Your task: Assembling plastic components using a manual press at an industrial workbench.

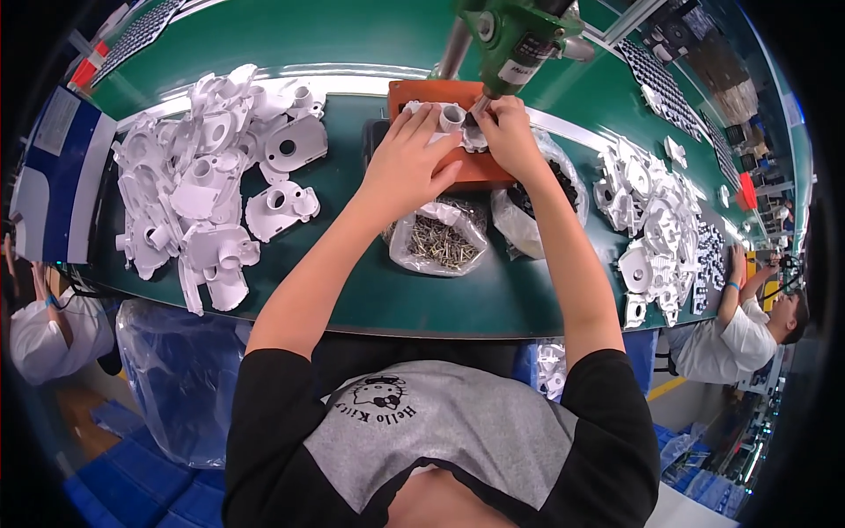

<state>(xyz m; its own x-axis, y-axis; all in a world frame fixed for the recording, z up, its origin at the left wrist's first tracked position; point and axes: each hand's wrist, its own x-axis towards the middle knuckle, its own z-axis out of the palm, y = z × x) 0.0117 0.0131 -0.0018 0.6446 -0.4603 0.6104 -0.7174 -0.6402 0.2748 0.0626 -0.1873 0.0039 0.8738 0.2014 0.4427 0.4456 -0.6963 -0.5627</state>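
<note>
A white plastic housing with a round pipe stub (451, 118) sits on an orange fixture (480, 172) beneath a green press-like machine (509, 44). My left hand (407, 158) lies over the housing's left side, fingers stretched out and thumb apart. At the machine's lower tip, my right hand (508, 134) has its thumb and fingers pinched together; whatever is between them is too small or hidden to make out. Just in front of the fixture is a clear bag of small metal screws (440, 242). Beside it, by my right forearm, stands another bag with dark small parts (563, 187).
White plastic housings are heaped at the left (198, 176), with a loose one (282, 209) near my left forearm. Smaller white parts (656, 220) are piled at the right of the green table (378, 308). Other people sit at far left and right (726, 339).
</note>
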